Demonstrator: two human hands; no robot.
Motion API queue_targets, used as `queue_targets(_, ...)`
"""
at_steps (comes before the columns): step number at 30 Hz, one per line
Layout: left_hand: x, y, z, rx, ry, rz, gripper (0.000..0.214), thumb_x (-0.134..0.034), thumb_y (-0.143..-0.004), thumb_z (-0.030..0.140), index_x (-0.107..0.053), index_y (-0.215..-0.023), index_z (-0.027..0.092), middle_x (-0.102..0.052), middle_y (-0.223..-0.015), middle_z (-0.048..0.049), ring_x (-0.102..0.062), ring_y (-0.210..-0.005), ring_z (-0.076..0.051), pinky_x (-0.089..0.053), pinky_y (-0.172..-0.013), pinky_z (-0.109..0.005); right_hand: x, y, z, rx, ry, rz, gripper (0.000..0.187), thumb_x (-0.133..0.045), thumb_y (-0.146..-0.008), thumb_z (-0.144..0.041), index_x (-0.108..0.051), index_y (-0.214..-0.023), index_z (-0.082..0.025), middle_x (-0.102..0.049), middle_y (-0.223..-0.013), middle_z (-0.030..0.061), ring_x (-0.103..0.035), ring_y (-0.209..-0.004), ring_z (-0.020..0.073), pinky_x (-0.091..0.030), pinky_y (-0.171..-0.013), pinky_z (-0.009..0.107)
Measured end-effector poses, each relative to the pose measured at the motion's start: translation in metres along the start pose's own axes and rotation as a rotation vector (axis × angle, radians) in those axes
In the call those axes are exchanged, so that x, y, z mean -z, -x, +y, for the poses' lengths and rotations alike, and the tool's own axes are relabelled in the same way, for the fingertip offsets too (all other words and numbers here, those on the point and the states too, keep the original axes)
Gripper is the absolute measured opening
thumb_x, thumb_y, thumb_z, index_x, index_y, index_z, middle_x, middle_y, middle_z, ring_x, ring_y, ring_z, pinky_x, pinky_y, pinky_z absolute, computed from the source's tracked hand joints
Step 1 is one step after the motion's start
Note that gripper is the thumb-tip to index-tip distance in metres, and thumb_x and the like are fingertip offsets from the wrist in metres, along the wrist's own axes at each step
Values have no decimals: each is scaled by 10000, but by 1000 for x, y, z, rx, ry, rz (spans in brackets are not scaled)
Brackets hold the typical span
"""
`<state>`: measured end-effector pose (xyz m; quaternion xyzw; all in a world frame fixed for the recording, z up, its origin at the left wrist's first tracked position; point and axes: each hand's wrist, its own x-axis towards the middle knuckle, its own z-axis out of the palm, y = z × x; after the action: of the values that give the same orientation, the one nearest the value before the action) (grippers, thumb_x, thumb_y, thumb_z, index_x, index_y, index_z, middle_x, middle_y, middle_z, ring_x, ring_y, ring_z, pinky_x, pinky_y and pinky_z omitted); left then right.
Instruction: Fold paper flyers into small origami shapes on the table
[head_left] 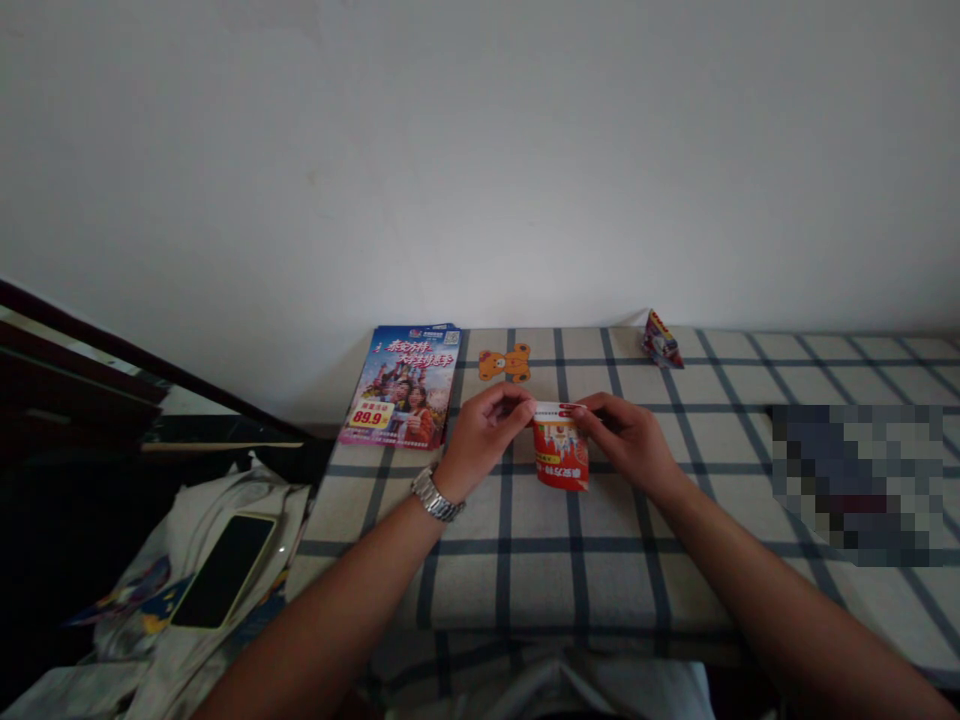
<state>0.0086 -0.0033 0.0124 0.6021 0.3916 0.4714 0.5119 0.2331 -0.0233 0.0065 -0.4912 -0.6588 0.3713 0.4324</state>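
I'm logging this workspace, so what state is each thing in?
Left hand: pinching the red leaflet
Right hand: pinching it too
Red leaflet: curved, held at its far edge
Flyers: stacked, printed side up
Bear cutout: lying flat
Small printed piece: folded
Phone: face up, screen dark
Wristwatch: worn
Pixelated item: cannot tell
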Motion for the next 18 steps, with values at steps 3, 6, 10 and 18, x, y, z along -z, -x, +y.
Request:
queue_targets(3,0,0,0,-9,29,-35,250,-740,-924,416,-675,-985,183,-686,-963,-38,-662,-881,-158,-549,-822,-280,1,-1,0,-17,-24,25,318,-655,-971,-526,-749,-947,-223,-751,-807,43,-684,-701,191,-536,-625,305)
queue_targets(6,-1,0,-2,-27,47,-73,279,-768,-906,403,-656,-1045,188,-683,-1031,-56,-662,-945,-167,-554,-871,-295,1,-1,0,-40,-55,33,316,-665,-965,-524,-748,-953,-220,-750,-813,42,-685,-706,189,-542,-626,301)
queue_targets(10,-1,-1,-4,-27,67,-57,269,-767,-914,379,-643,-1058,188,-676,-1041,-53,-666,-966,-166,-557,-895,-297,-1,-2,3,-65,-91,19,316,-681,-956,-521,-747,-970,-212,-751,-825,44,-689,-726,188,-554,-646,296)
queue_targets(18,2,-1,-4,-57,61,20,235,-762,-924,347,-665,-1073,194,-686,-1030,-34,-671,-969,-163,-552,-894,-279,0,-1,2,-78,-235,-87,404,-583,-999,-580,-744,-1034,-211,-769,-964,57,-729,-854,221,-624,-772,346)
